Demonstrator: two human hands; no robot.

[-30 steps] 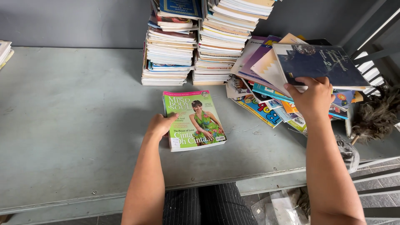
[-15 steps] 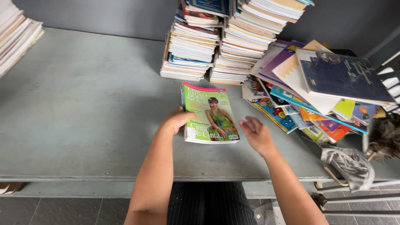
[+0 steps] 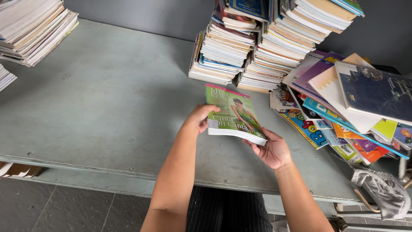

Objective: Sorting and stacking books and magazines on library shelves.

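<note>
Grey and scuffed, the counter (image 3: 98,107) is seen from the head camera with two tall stacks of books (image 3: 262,38) at its back and a loose spill of magazines (image 3: 343,107) to the right. Between both hands a green-covered magazine (image 3: 234,114) is held just above the counter, its long axis running away toward the stacks. The left hand (image 3: 199,118) is closed on the near left corner, thumb on the cover, while the right hand (image 3: 272,150) is cupped open-palmed under the near right corner, both equally close.
</note>
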